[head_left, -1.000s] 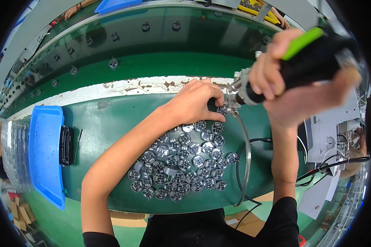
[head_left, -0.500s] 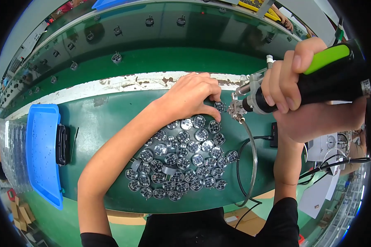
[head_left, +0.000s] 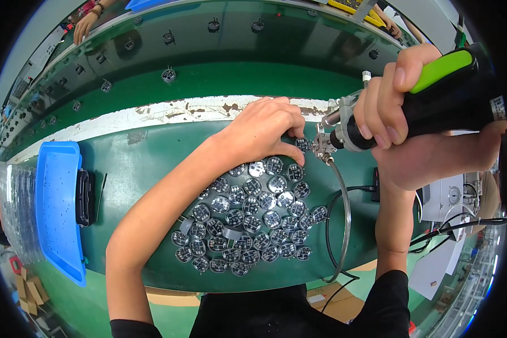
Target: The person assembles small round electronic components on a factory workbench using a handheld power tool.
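Observation:
My right hand (head_left: 390, 107) is wrapped round a black and green power screwdriver (head_left: 453, 107), held sideways with its metal tip pointing left. A clear hose (head_left: 348, 225) curves down from the metal head (head_left: 323, 145). Between the thumb and fingers of my left hand (head_left: 265, 128) is a small round circuit-board part (head_left: 303, 145), its right side up against the screwdriver's tip. My fingers partly cover it, and the exact contact is too small to make out. Many similar round parts (head_left: 250, 204) lie grouped on the green table below my left hand.
A blue tray (head_left: 59, 208) stands at the left beside a black box (head_left: 86, 197) and a thin rod (head_left: 101, 196). Beyond the worn white ledge (head_left: 152, 115), a green conveyor belt (head_left: 219, 79) carries spaced round parts. A co-worker's hand (head_left: 87, 25) is over the far edge. Black cables (head_left: 330, 236) loop at the right.
On the belt, the parts have shifted to the right. A co-worker's hand has come into view at the upper left. My hands, round part and screwdriver have barely moved.

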